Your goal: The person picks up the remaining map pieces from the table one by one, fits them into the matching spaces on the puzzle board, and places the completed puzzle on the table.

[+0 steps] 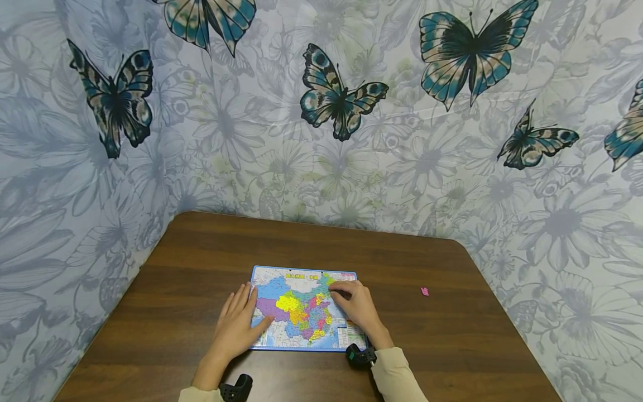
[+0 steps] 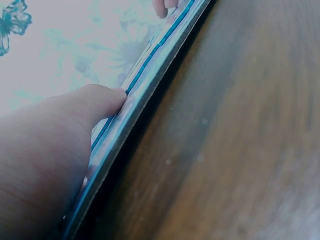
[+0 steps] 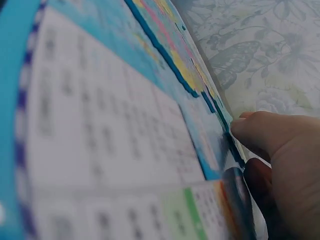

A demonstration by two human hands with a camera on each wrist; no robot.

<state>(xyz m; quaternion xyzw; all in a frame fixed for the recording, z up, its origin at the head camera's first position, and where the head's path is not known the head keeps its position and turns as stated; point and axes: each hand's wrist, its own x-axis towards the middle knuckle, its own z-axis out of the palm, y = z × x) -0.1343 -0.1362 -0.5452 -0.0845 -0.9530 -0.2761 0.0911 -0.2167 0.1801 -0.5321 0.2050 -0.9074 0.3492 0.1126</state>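
A map puzzle board (image 1: 303,269) with brightly coloured raised pieces lies flat on the table. My left hand (image 1: 235,324) rests on its left side, fingers extended and thumb spread onto the lower part; the thumb (image 2: 107,102) touches the board's surface in the left wrist view. My right hand (image 1: 358,304) is over the board's right side, its bent index finger and thumb reaching the upper-right pieces. In the right wrist view, the right fingers (image 3: 255,130) meet the surface beside the raised pieces (image 3: 185,70). Whether they pinch a piece is hidden.
A small pink puzzle piece (image 1: 425,291) lies apart on the brown wooden table (image 1: 417,340), to the right of the board. Behind the table's far edge hangs a pale floral backdrop (image 1: 271,139) with teal butterflies.
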